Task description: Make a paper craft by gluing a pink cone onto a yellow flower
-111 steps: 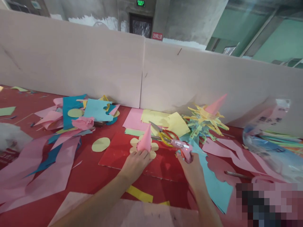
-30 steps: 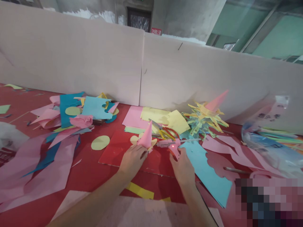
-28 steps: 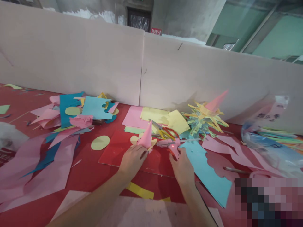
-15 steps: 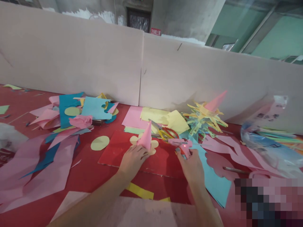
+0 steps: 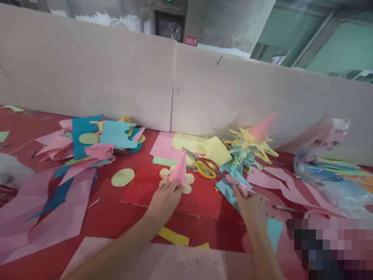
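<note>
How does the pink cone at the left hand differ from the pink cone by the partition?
The near cone stands nearly upright; the far cone leans well to the right.
The near cone sits over pale yellow petals; the far cone tops fringed yellow paper.
The left hand touches the near cone; no hand touches the far cone.
Both are pink and pointed.

On a red rectangular board [image 5: 140,190], a pink paper cone [image 5: 179,172] sits atop a pale-yellow paper flower [image 5: 189,179], with a flat yellow paper oval [image 5: 122,177] left of the board, yellow-and-red-handled metal scissors [image 5: 196,158] at its far right, and white panels [image 5: 87,70] behind.
</note>
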`<state>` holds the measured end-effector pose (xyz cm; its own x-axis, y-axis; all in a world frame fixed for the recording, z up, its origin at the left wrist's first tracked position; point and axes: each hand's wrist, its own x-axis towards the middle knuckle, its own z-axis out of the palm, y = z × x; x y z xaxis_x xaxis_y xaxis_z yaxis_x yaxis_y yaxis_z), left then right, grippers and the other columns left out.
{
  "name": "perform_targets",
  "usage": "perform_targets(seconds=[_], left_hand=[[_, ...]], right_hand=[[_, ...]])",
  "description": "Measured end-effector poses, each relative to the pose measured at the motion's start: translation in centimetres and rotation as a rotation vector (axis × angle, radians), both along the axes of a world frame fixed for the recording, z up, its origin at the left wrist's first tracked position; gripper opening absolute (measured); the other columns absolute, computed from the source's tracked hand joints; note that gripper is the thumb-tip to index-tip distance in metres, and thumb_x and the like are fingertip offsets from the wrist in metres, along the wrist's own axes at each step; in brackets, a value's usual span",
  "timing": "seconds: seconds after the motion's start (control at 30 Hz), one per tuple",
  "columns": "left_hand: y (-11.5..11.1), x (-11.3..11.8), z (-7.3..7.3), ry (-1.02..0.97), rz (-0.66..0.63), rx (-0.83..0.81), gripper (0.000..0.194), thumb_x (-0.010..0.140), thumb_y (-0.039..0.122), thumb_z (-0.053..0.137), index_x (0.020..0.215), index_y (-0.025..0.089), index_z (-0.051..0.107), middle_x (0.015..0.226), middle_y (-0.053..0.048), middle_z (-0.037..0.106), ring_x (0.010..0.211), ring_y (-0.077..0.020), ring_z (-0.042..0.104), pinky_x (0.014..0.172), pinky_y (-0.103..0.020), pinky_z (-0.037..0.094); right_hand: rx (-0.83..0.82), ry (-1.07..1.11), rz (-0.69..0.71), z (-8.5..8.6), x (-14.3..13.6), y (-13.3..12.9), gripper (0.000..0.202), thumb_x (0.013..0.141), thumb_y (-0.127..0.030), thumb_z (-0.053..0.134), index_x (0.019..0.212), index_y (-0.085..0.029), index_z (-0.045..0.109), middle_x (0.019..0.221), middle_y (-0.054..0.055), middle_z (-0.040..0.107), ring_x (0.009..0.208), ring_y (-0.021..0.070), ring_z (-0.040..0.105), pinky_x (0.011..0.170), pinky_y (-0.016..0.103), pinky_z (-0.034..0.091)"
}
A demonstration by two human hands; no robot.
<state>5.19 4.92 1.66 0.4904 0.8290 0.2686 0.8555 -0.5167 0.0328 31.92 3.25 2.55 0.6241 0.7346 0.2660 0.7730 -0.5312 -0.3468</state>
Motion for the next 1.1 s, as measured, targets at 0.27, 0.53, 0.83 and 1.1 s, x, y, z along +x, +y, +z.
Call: perform_targets(seconds=[0.27,0.53,0.83,1.1], left_hand=[[-0.2,0.1,0.3,0.051,-0.007,-0.025,0.026,0.083,0.012,0.044,0.104,0.018,0.057,0.094,-0.007,0.057,0.086,-0.0212,0.054,0.075,-0.036,0.046],[-0.5,0.4,0.0,-0.012,0.001,0.015,0.020,0.084,0.016,0.043,0.094,0.018,0.060,0.091,-0.005,0.057,0.085,-0.0208,0.055,0.072,-0.037,0.047],[-0.6,0.6,0.1,-0.008,0.009,0.026,0.024,0.084,0.015,0.041,0.101,0.018,0.058,0.092,-0.006,0.057,0.086,-0.0211,0.055,0.072,-0.037,0.047],[-1.0,0.7,0.1,0.043,0.010,0.002,0.031,0.083,0.012,0.042,0.113,0.015,0.053,0.099,-0.008,0.057,0.087,-0.0204,0.056,0.074,-0.036,0.048]], right_hand=[[0.330,-0.062,0.546,0.8,-6.4,0.1,0.027,0.088,-0.027,0.037,0.094,-0.015,0.060,0.094,0.010,0.056,0.094,0.0200,0.050,0.084,0.032,0.040],[0.126,-0.170,0.918,-2.0,-10.7,0.9,0.032,0.085,-0.015,0.039,0.112,-0.018,0.057,0.116,0.008,0.055,0.105,0.0205,0.045,0.087,0.036,0.038],[-0.009,-0.270,0.849,-2.0,-11.6,0.2,0.040,0.087,-0.014,0.038,0.126,-0.018,0.047,0.125,0.007,0.051,0.110,0.0229,0.042,0.087,0.039,0.037],[-0.146,-0.338,0.813,-1.5,-13.0,-0.3,0.050,0.082,-0.003,0.033,0.129,-0.013,0.044,0.134,0.009,0.044,0.116,0.0254,0.039,0.091,0.042,0.036]])
